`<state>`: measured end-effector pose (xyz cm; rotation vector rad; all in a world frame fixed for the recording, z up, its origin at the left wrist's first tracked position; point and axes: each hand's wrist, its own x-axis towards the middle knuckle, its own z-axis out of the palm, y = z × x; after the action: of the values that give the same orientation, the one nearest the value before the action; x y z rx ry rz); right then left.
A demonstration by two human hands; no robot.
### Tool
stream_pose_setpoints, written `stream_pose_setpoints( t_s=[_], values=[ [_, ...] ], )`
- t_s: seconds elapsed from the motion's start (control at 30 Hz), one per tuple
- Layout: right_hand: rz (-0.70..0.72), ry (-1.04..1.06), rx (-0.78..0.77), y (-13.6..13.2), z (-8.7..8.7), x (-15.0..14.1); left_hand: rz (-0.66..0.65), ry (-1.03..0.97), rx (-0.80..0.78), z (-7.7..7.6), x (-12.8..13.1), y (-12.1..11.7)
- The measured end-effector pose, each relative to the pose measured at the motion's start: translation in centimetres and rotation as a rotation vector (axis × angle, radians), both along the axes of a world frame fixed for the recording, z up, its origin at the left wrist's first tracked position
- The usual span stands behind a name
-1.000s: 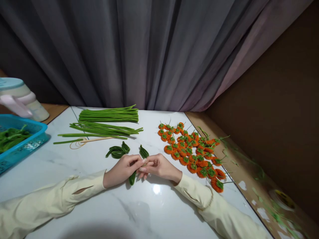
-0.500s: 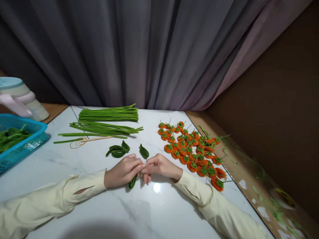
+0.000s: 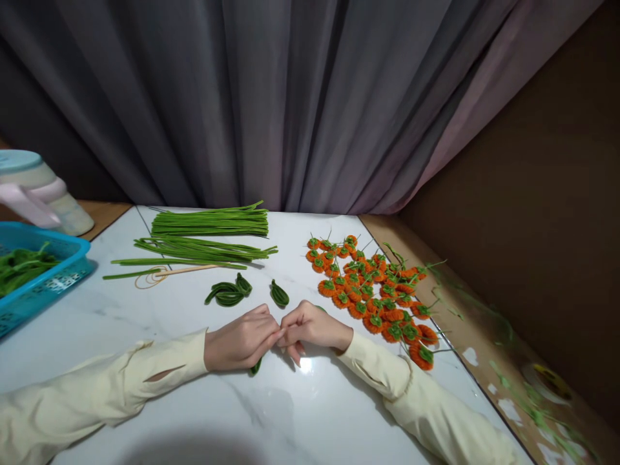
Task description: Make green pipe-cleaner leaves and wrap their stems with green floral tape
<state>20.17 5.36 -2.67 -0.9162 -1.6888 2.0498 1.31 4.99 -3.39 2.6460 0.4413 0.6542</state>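
Observation:
My left hand (image 3: 245, 341) and my right hand (image 3: 310, 328) meet at the fingertips above the table, both closed in a pinch. Below my left fingers pokes the end of a dark green pipe-cleaner leaf (image 3: 256, 367); the rest of it is hidden by that hand. What my right fingertips pinch is covered. A bit of green (image 3: 320, 308) shows just behind the right hand. Beyond the hands lie one looped dark green leaf (image 3: 279, 294) and a small group of similar leaves (image 3: 227, 292).
Bright green pipe cleaners (image 3: 210, 223) lie in bundles at the back, near a thin wooden stick (image 3: 186, 269). Many orange persimmon-like pieces with green tops (image 3: 358, 309) cover the right side. A blue basket (image 3: 48, 278) and a pale jug (image 3: 36, 194) stand left.
My hands have shifted slightly, and less of the leaf shows below my left hand. A bit of green now appears behind my right hand.

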Motion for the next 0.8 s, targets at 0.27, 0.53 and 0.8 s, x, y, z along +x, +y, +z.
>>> stream_pose_setpoints(
  t_s=[0.27,0.53,0.8],
  values=[
    [-0.007,0.069,0.048,-0.12,0.07,0.04,0.070,-0.051,-0.089,-0.27,-0.29,0.11],
    [-0.007,0.173,0.044,-0.09,0.24,0.10,0.201,-0.123,-0.341,-0.01,-0.20,0.06],
    [-0.013,0.117,0.016,-0.10,0.29,0.02,0.139,-0.079,-0.324,-0.03,-0.18,0.26]
  ],
)
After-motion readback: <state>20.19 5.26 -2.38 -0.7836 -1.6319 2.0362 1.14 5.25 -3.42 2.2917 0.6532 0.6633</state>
